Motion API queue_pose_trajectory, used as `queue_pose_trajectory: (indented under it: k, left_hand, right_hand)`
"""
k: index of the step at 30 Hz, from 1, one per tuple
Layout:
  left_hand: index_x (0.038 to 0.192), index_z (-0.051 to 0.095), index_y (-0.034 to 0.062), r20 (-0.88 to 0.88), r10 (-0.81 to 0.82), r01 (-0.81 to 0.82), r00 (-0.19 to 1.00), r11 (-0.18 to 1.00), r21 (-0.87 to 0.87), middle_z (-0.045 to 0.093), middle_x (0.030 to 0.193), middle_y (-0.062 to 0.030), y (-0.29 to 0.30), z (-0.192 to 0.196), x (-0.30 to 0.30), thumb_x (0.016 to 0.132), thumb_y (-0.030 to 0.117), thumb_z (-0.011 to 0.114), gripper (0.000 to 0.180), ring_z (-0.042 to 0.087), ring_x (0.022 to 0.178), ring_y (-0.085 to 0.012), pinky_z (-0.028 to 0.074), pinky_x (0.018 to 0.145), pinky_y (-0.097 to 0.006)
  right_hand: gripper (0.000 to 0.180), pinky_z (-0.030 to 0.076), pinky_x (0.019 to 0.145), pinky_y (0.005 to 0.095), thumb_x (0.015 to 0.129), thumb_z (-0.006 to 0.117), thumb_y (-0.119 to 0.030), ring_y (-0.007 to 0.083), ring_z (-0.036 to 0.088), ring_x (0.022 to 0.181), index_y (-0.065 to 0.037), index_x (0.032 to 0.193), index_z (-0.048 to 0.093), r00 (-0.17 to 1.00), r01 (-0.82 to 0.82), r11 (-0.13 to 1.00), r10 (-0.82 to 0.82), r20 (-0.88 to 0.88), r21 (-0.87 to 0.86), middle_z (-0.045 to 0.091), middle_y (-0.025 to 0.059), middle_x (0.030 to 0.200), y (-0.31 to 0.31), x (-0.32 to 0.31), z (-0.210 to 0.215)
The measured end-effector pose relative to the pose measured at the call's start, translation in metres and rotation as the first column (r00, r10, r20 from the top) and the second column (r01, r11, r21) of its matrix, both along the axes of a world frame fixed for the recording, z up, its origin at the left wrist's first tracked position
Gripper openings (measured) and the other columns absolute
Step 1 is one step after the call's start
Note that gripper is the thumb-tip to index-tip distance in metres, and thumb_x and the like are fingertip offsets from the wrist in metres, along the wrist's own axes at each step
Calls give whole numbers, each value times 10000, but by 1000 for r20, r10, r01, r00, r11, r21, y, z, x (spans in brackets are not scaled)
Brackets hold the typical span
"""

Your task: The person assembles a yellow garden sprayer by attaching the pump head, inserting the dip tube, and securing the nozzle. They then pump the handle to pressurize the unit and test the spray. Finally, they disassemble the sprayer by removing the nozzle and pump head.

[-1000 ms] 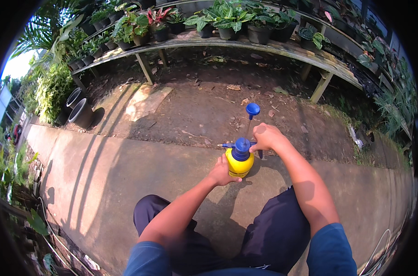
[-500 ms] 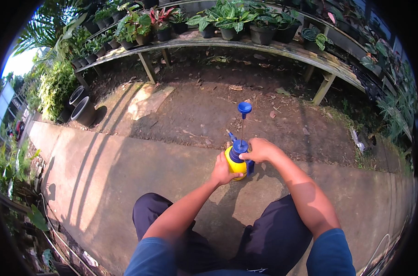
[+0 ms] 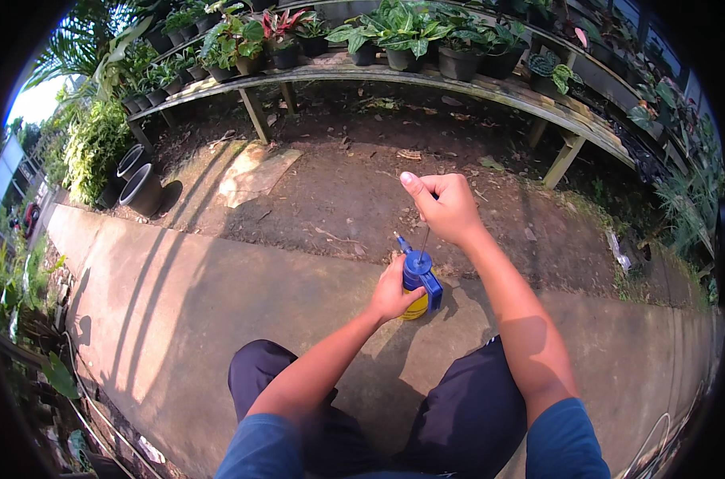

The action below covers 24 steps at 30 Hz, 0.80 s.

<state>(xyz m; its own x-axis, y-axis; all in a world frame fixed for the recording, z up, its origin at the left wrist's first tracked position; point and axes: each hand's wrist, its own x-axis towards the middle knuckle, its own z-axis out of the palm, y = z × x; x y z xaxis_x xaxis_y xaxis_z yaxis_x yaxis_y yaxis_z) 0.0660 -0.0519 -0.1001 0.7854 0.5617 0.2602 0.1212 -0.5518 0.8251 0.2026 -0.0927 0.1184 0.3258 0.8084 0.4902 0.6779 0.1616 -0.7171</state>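
A yellow pump sprayer (image 3: 414,308) with a blue top and a blue handle on its right side stands on the concrete in front of me. My left hand (image 3: 393,292) is wrapped round its upper body and neck. Above it, my right hand (image 3: 446,205) is closed over the top of the raised pump rod (image 3: 425,238). The blue plunger knob is hidden inside that fist, with the thumb pointing up and left. The sprayer's nozzle (image 3: 401,240) points away from me.
A long wooden bench (image 3: 338,73) with several potted plants runs across the far side, its legs (image 3: 564,160) standing on soil. Empty dark pots (image 3: 142,191) sit at the left. Beneath me lies a concrete path (image 3: 243,295). A thin hose (image 3: 91,397) runs along the lower left.
My right hand has left the sprayer's neck, risen, and closed over the plunger knob. My left hand has shifted slightly up, toward the neck, still gripping the sprayer.
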Motion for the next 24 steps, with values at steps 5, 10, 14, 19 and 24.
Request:
queue_pose_trajectory:
  k: [5, 10, 14, 19, 24]
  left_hand:
    - [1463, 397, -8, -25, -5, 6, 1000, 1000, 26, 534, 1401, -234, 4, -4, -1, 817, 202, 796, 788, 508, 1333, -420, 391, 1146, -475]
    - [1460, 379, -23, 55, -40, 40, 998, 999, 1, 520, 1411, -258, 4, -5, 0, 807, 260, 823, 840, 493, 1339, -436, 380, 1138, -504]
    - [1464, 378, -26, 13, -32, 31, 999, 999, 27, 526, 1405, -254, 5, -3, 3, 806, 266, 829, 849, 493, 1339, -435, 383, 1147, -491]
    - [1465, 385, -31, -23, -1, 2, 1000, 999, 39, 530, 1389, -252, -2, 1, 1, 823, 323, 826, 855, 488, 1345, -431, 382, 1153, -485]
    - [1456, 399, -28, 17, -10, 9, 1000, 995, 101, 536, 1370, -242, 1, 12, 3, 830, 352, 822, 846, 499, 1326, -421, 384, 1143, -481]
  right_hand:
    - [481, 293, 497, 384, 1041, 601, -179, 157, 350, 494, 52, 640, 470, 999, -46, 983, 45, 9, 176, 384, 103, 556, 7, -8, -52]
    - [384, 382, 550, 412, 1005, 629, -180, 299, 488, 552, 44, 699, 569, 987, -64, 995, 75, 140, -81, 511, 146, 648, -7, -9, -114]
    - [434, 449, 591, 460, 996, 629, -294, 354, 595, 651, 20, 695, 629, 965, 11, 1000, -16, 260, 18, 585, 158, 706, -11, -8, -132]
    - [544, 345, 499, 434, 992, 676, -303, 261, 448, 449, 31, 586, 536, 981, 150, 988, -154, 114, 40, 466, 168, 519, -1, -10, -108]
    - [633, 243, 456, 312, 1061, 613, -384, 41, 324, 482, -44, 545, 477, 947, 299, 942, -273, -168, 153, 419, -54, 479, 11, -12, -46]
